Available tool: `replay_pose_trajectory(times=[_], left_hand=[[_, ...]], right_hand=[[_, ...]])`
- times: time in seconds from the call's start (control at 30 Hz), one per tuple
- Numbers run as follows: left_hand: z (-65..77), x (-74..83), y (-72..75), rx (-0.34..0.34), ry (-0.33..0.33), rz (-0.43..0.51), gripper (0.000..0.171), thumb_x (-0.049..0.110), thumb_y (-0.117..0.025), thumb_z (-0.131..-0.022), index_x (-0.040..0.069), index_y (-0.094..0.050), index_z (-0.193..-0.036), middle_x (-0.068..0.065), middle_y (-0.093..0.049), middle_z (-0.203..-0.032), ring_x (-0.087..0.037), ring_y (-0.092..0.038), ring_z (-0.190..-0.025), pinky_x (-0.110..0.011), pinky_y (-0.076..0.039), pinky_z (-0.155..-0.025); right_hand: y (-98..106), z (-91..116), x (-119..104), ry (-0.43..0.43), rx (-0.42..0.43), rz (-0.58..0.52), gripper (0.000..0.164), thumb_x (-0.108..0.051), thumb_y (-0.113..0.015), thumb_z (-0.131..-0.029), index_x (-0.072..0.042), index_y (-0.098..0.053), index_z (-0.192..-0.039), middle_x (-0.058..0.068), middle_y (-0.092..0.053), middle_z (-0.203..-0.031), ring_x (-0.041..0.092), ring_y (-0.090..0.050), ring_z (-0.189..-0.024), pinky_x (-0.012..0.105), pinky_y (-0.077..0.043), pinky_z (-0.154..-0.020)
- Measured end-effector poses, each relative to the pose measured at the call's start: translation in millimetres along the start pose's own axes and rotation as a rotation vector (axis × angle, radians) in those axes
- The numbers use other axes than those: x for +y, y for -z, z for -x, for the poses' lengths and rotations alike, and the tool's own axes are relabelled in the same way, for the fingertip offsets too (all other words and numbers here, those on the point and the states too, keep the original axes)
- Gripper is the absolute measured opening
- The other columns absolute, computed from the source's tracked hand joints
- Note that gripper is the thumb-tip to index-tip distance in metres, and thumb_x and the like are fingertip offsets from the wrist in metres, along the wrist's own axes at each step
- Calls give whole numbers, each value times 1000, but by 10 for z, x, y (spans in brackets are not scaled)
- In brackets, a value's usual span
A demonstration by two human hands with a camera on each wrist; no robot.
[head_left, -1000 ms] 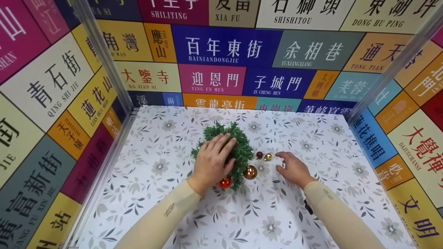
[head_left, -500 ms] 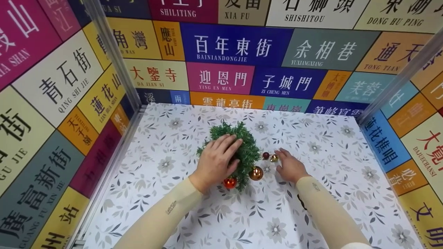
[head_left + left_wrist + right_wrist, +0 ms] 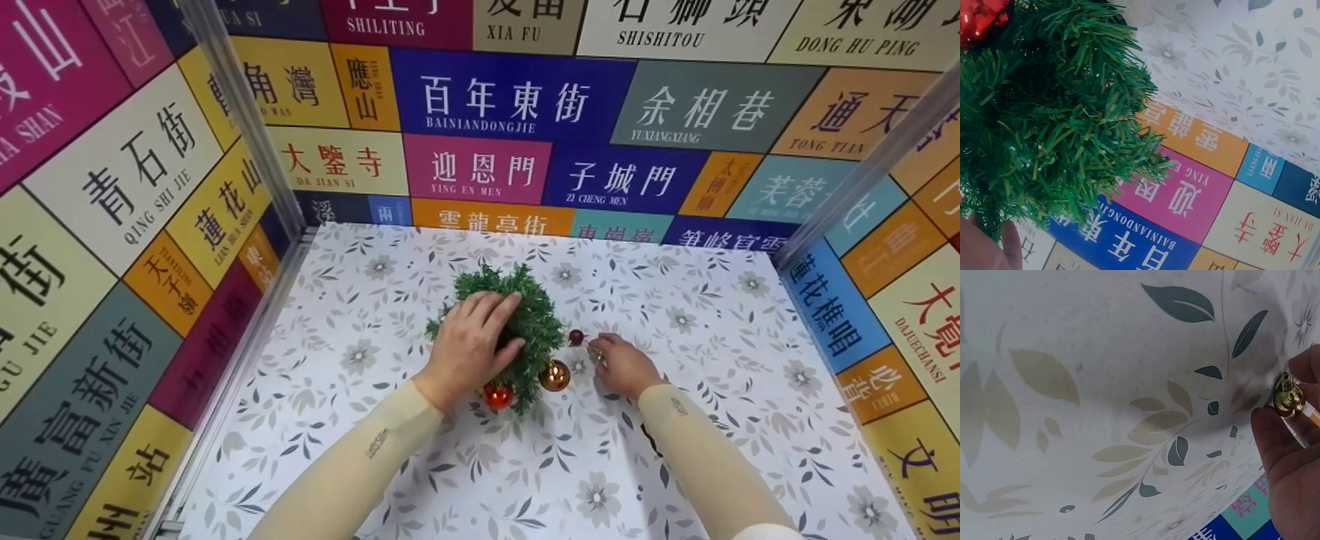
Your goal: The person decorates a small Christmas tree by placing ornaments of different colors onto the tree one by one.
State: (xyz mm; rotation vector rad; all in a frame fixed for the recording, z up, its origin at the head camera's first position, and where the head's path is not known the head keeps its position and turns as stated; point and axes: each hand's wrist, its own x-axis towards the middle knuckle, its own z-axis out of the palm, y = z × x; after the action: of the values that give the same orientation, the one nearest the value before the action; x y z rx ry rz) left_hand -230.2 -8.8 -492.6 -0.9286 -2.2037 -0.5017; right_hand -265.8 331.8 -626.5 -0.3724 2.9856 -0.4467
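Note:
A small artificial Christmas tree [image 3: 534,319] with green needles is on the flowered table. My left hand [image 3: 466,346] holds it near the top, the palm covering part of the needles; in the left wrist view the fingers [image 3: 1010,242] meet a thin green tip. Two baubles, one shiny red [image 3: 497,395] and one copper [image 3: 555,376], sit at the tree's near side. My right hand [image 3: 628,366] pinches a small gold bauble [image 3: 1288,400] between thumb and fingers, to the right of the tree. A small dark red bauble [image 3: 576,337] lies between tree and right hand.
White cloth with grey flowers and leaves covers the table [image 3: 360,450]. Panels with coloured street-name signs [image 3: 502,97] stand at the back and both sides, with metal posts [image 3: 251,120] at the corners.
My right hand has come in from the right and taken hold of the gold bauble. The left hand stays on the tree. The head view has shifted slightly.

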Motion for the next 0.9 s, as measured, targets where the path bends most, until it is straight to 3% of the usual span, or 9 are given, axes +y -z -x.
replay_pose_trajectory(times=[0.33,0.9], left_hand=[[-73,-11,-41,-3,33,-68,63,47,-71,-89,11,-56,-139,-7,-64,-116,-27,-58,-108,-42,-49,-92],[-90,-8,-54,-7,43,-75,61,48,-71,-89,11,-59,-136,-6,-63,-112,-26,-59,-105,-40,-49,-89]], right_hand=[[19,66,17,49,41,3,27,-1,-61,-90,-4,-71,-115,14,-63,-119,34,-63,-107,49,-50,-93],[86,155,82,40,60,11,22,-6,-63,-92,-6,-70,-112,10,-62,-108,31,-65,-95,48,-52,-86]])
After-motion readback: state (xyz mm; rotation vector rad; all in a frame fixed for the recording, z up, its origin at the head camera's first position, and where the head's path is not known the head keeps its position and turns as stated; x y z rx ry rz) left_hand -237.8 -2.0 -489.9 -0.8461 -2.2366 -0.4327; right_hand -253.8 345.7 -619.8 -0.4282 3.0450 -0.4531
